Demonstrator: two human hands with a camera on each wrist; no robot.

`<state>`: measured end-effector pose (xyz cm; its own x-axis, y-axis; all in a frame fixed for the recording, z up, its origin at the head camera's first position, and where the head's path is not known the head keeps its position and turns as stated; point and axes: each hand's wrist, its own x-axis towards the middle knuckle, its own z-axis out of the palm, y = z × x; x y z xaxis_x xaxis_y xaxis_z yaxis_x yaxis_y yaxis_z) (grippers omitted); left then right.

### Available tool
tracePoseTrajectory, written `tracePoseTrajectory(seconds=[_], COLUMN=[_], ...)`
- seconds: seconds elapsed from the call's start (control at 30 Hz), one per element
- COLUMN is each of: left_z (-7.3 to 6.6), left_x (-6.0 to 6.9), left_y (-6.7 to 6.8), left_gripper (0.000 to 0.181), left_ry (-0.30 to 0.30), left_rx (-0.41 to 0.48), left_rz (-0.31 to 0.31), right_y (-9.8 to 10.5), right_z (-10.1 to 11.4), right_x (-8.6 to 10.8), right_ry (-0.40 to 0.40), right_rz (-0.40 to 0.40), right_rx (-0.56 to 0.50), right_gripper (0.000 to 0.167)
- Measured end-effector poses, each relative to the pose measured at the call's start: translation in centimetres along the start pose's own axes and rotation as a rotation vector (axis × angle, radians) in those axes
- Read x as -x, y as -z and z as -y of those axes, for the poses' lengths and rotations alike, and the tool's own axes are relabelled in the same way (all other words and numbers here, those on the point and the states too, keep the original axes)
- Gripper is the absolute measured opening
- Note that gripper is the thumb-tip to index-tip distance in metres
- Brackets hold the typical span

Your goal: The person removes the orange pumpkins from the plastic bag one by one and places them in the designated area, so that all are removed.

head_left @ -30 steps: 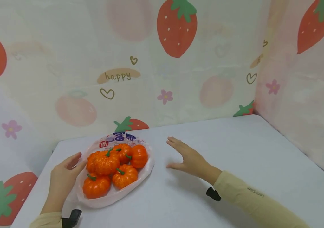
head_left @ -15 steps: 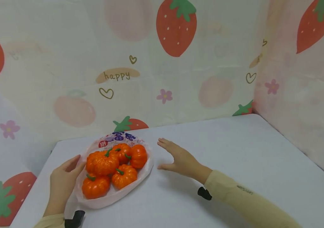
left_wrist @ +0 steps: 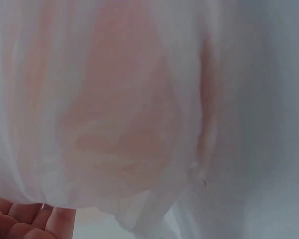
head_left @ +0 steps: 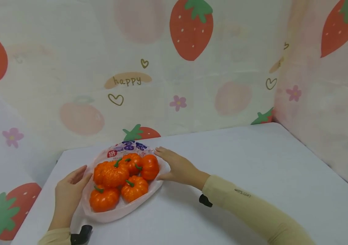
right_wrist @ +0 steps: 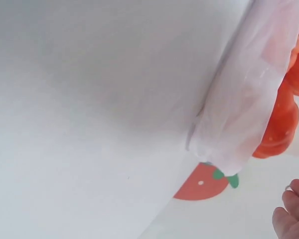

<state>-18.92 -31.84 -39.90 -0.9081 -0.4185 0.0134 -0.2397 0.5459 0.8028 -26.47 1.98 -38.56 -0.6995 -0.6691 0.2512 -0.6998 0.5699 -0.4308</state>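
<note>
A whitish plastic bag (head_left: 109,216) with purple and red print lies rolled open on the table, holding several orange pumpkins (head_left: 134,189) with green stems. My left hand (head_left: 69,190) is at the bag's left edge, fingers and thumb apart and loosely bent. Pale bag wall (left_wrist: 119,109) fills most of the left wrist view, with fingertips (left_wrist: 60,221) beside its lower edge. On the other side, my right hand (head_left: 180,168) reaches the bag's right rim with thumb and fingers spread. In the right wrist view its fingers (right_wrist: 294,209) appear near the bag (right_wrist: 239,109); contact is unclear.
The white table (head_left: 253,163) runs to the right of the bag. A pale curtain (head_left: 161,75) printed with strawberries hangs behind it, and a similar one (head_left: 324,102) closes off the right side. A black strap piece (head_left: 205,200) hangs under the right sleeve.
My right hand has moved left across the table, from well apart to the bag's right rim. The left hand, bag and pumpkins have stayed nearly in place.
</note>
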Motion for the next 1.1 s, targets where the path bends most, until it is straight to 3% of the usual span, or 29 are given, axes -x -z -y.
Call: tracePoseTrajectory(seconds=[0.27, 0.5, 0.8, 1.1], left_z=[0.4, 0.5, 0.5, 0.9], left_x=[-0.1, -0.1, -0.1, -0.1], left_y=[0.0, -0.1, -0.4, -0.3], left_gripper=[0.064, 0.063, 0.059, 0.057], left_ry=[0.009, -0.009, -0.01, -0.011], left_rx=[0.044, 0.082, 0.114, 0.143], left_rz=[0.009, -0.012, -0.035, -0.063], right_y=[-1.2, -1.4, -1.6, -2.0], right_z=[1.0, 1.8, 1.8, 2.3], right_x=[-2.3, -3.5, -4.5, -5.5], right_ry=[-0.097, -0.121, -0.177, -0.182], right_rz=[0.119, 0.183, 0.223, 0.246], right_rx=[0.019, 0.069, 0.064, 0.083], right_gripper=[0.083, 0.087, 0.087, 0.084])
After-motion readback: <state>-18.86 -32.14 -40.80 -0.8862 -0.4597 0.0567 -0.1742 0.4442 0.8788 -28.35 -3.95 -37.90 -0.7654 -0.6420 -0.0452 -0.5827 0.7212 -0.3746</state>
